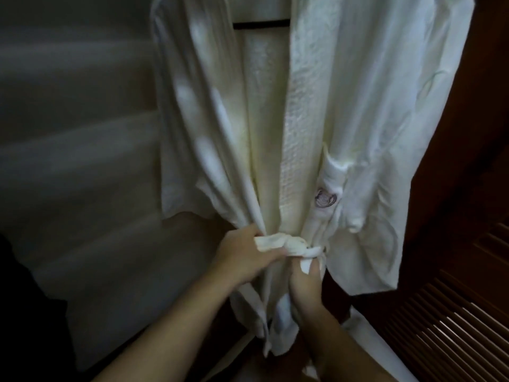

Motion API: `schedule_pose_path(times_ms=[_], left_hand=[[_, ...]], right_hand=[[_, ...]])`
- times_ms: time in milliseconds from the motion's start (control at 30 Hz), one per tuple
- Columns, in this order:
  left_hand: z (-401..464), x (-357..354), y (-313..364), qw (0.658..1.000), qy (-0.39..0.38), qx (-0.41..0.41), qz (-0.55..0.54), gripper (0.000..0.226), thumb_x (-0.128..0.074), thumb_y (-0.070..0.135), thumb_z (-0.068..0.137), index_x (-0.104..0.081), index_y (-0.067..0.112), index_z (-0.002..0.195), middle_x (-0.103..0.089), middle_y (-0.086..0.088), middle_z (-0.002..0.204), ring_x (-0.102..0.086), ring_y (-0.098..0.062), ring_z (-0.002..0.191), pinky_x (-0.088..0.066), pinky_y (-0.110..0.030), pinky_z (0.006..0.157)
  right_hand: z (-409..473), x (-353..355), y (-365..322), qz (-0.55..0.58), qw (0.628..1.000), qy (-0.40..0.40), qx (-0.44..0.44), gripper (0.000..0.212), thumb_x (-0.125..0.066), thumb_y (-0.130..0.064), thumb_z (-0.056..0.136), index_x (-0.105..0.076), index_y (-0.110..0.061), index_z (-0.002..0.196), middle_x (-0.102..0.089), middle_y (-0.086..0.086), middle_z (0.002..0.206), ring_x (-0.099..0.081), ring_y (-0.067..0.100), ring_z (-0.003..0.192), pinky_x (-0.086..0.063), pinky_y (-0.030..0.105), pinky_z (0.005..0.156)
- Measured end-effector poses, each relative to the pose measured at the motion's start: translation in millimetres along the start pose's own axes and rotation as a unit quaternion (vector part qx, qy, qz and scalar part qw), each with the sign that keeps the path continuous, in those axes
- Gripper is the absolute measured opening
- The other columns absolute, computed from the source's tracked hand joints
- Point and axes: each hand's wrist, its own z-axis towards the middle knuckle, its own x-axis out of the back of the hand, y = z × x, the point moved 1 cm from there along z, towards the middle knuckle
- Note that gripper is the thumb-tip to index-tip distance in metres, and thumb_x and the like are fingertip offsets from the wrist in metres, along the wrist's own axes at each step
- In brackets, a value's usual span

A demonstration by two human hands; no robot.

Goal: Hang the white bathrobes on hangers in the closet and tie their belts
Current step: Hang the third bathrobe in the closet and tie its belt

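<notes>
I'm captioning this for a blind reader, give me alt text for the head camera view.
Two hands tie the belt of a white bathrobe hanging in a closet: the left hand pinches one belt end beside the knot, the right hand grips the end below it. A dark hanger bar shows at the top and a slatted wooden door stands at right.

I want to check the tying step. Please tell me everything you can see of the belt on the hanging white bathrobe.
The belt is a white strip of the same soft cloth as the bathrobe, wrapped around its gathered waist. At the front it is bunched into a knot, not yet neat. The left hand pinches the part left of the knot; the right hand holds the short end hanging under it. The rest of the belt is hidden by folds.
</notes>
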Motion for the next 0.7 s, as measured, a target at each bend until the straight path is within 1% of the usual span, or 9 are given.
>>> schedule_pose_path(times_ms=[67, 100, 133, 200, 267, 367, 500, 633, 700], left_hand=[[5, 14, -30, 0.998, -0.017, -0.022, 0.052, 0.041, -0.073, 0.064, 0.080, -0.074, 0.022, 0.082, -0.073, 0.008, 0.075, -0.069, -0.001, 0.072, -0.047, -0.021, 0.060], [8, 20, -44, 0.997, -0.011, -0.033, 0.070, 0.034, -0.070, 0.056, 0.086, -0.075, 0.022, 0.083, -0.074, 0.007, 0.078, -0.070, -0.006, 0.078, -0.049, -0.027, 0.065], [11, 25, -54, 0.997, 0.002, -0.041, 0.066, 0.032, -0.066, 0.052, 0.089, -0.075, 0.022, 0.081, -0.074, 0.006, 0.078, -0.068, -0.008, 0.079, -0.047, -0.029, 0.067], [17, 33, -67, 0.998, 0.033, -0.050, 0.029, 0.035, -0.059, 0.052, 0.087, -0.075, 0.021, 0.080, -0.071, 0.006, 0.076, -0.064, -0.008, 0.078, -0.044, -0.029, 0.068], [22, 38, -72, 0.997, 0.044, -0.052, 0.022, 0.032, -0.062, 0.045, 0.091, -0.077, 0.017, 0.088, -0.073, 0.004, 0.083, -0.065, -0.011, 0.084, -0.042, -0.027, 0.071], [29, 42, -75, 0.996, 0.068, -0.030, 0.044, 0.021, -0.065, 0.028, 0.100, -0.076, 0.011, 0.095, -0.073, -0.004, 0.094, -0.067, -0.023, 0.096, -0.037, -0.028, 0.071], [38, 54, -93, 0.993, 0.093, 0.060, 0.040, 0.025, -0.061, 0.033, 0.102, -0.074, 0.013, 0.106, -0.073, -0.007, 0.107, -0.067, -0.029, 0.106, -0.042, -0.032, 0.078], [40, 52, -109, 0.988, 0.123, 0.092, 0.009, 0.028, -0.061, 0.035, 0.101, -0.074, 0.010, 0.101, -0.074, -0.015, 0.104, -0.067, -0.035, 0.103, -0.044, -0.036, 0.080], [34, 38, -112, 0.986, 0.117, 0.113, -0.035, 0.027, -0.060, 0.039, 0.102, -0.075, 0.017, 0.103, -0.076, -0.009, 0.104, -0.069, -0.033, 0.102, -0.048, -0.036, 0.083]], right_hand=[[17, 4, 10, -0.032, 0.999, 0.036, 0.016, 0.035, -0.051, -0.035, 0.106, -0.055, -0.016, 0.134, -0.064, 0.005, 0.124, -0.062, 0.022, 0.109, -0.051, 0.030, 0.084], [24, 6, 16, -0.039, 0.998, 0.047, 0.021, 0.028, -0.050, -0.034, 0.106, -0.063, -0.017, 0.124, -0.068, 0.006, 0.114, -0.066, 0.026, 0.104, -0.055, 0.037, 0.084], [31, 11, 23, -0.035, 0.999, 0.029, 0.018, 0.024, -0.049, -0.030, 0.107, -0.069, -0.017, 0.111, -0.069, 0.009, 0.102, -0.067, 0.030, 0.095, -0.057, 0.040, 0.077], [38, 13, 27, 0.006, 1.000, 0.000, -0.007, 0.027, -0.047, -0.016, 0.105, -0.069, -0.010, 0.093, -0.063, 0.018, 0.085, -0.062, 0.031, 0.078, -0.051, 0.035, 0.062], [42, 15, 29, 0.056, 0.998, -0.011, -0.037, 0.021, -0.051, -0.010, 0.103, -0.069, -0.004, 0.095, -0.063, 0.020, 0.083, -0.064, 0.029, 0.075, -0.052, 0.033, 0.064], [47, 19, 34, 0.050, 0.996, 0.030, -0.071, 0.016, -0.056, -0.016, 0.100, -0.065, -0.004, 0.103, -0.071, 0.015, 0.088, -0.069, 0.028, 0.079, -0.057, 0.040, 0.073], [63, 38, 51, 0.053, 0.992, 0.089, -0.077, 0.022, -0.052, -0.017, 0.099, -0.071, -0.005, 0.104, -0.072, 0.016, 0.094, -0.068, 0.030, 0.082, -0.056, 0.048, 0.078], [60, 49, 53, 0.041, 0.990, 0.104, -0.084, 0.020, -0.053, -0.018, 0.101, -0.066, -0.004, 0.093, -0.070, 0.018, 0.087, -0.068, 0.034, 0.077, -0.058, 0.051, 0.079], [55, 46, 59, 0.020, 0.991, 0.098, -0.087, 0.020, -0.053, -0.022, 0.103, -0.062, -0.008, 0.092, -0.069, 0.019, 0.088, -0.069, 0.037, 0.078, -0.060, 0.056, 0.083]])
